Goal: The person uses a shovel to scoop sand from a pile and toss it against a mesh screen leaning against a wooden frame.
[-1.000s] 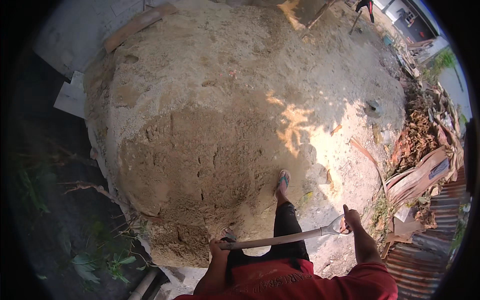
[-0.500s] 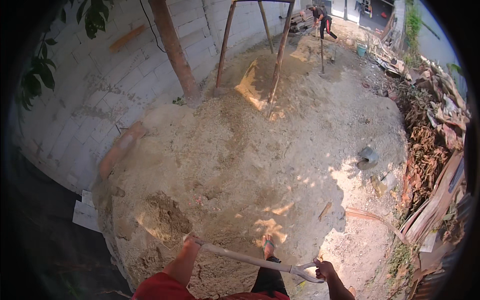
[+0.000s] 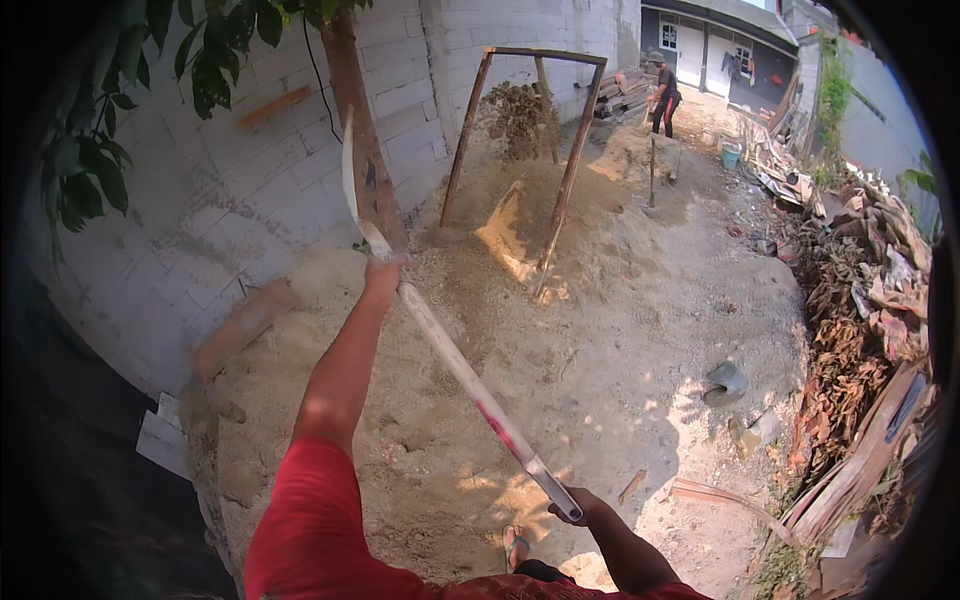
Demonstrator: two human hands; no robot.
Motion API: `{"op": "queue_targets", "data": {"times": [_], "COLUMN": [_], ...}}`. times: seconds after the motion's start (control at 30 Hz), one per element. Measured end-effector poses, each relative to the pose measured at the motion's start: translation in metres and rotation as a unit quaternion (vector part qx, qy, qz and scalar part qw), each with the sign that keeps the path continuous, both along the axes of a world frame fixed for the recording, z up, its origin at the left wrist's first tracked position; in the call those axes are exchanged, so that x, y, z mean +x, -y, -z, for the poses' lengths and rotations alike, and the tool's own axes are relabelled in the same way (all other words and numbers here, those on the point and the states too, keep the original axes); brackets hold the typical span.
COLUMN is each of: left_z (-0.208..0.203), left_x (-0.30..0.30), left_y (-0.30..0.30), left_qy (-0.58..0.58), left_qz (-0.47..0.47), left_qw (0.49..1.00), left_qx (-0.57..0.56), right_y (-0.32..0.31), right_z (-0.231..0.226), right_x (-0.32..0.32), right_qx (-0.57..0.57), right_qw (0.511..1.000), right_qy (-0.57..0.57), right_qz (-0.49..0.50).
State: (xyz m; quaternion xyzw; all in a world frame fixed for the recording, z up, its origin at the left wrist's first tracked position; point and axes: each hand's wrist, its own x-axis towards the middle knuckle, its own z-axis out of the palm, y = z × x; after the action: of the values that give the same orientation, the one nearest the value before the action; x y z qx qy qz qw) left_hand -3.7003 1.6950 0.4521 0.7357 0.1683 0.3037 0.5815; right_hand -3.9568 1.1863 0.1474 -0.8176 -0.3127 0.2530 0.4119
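My left hand is wrapped round the lower shaft of a shovel, close to its blade. At the near end, my right hand grips the handle. The shovel is raised and slants up to the left; its pale blade shows nearly edge-on with no load visible on it. A spray of loose sand hangs in the air inside an upright wooden frame. Beneath the frame lies a heap of sand.
A block wall and a tree trunk stand on the left. Another person works at the back. Along the right lie dry leaves and scraps. A grey bucket-like container lies on the ground, and a board is by the wall.
Both hands have swung the shovel up and forward from low near the ground. Sand has left the blade and flies toward the frame. The far person has straightened up.
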Motion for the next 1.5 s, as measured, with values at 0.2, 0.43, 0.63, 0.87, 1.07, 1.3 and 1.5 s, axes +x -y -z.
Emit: {"op": "queue_targets", "data": {"times": [0.2, 0.43, 0.63, 0.87, 1.07, 1.3, 1.5], "left_z": [0.224, 0.354, 0.326, 0.323, 0.387, 0.419, 0.487], "left_x": [-0.283, -0.570, -0.643, -0.685, -0.756, -0.837, -1.020], "left_y": [0.039, 0.104, 0.123, 0.153, 0.123, 0.147, 0.224], "left_qy": [-0.155, -0.302, -0.272, -0.234, -0.008, 0.051, 0.017], "left_qz": [-0.065, -0.314, -0.319, -0.287, -0.193, -0.325, -0.386], "left_qw": [0.887, 0.690, 0.690, 0.687, 0.741, 0.658, 0.601], "left_qx": [-0.429, -0.578, -0.590, -0.626, -0.643, -0.677, -0.700], "right_y": [0.125, 0.187, 0.099, 0.136, 0.169, 0.145, 0.187], "right_z": [0.042, 0.106, 0.084, 0.087, 0.086, 0.004, 0.009], "right_x": [-0.055, -0.006, 0.088, 0.002, -0.123, -0.257, -0.386], "right_qx": [-0.376, -0.503, -0.477, -0.501, -0.162, -0.066, -0.210], "right_qw": [0.861, 0.856, 0.870, 0.863, 0.957, 0.844, 0.753], "right_qy": [-0.311, -0.117, -0.037, -0.017, 0.081, -0.347, -0.483], "right_qz": [0.141, -0.035, -0.116, -0.055, 0.228, 0.403, 0.396]}}
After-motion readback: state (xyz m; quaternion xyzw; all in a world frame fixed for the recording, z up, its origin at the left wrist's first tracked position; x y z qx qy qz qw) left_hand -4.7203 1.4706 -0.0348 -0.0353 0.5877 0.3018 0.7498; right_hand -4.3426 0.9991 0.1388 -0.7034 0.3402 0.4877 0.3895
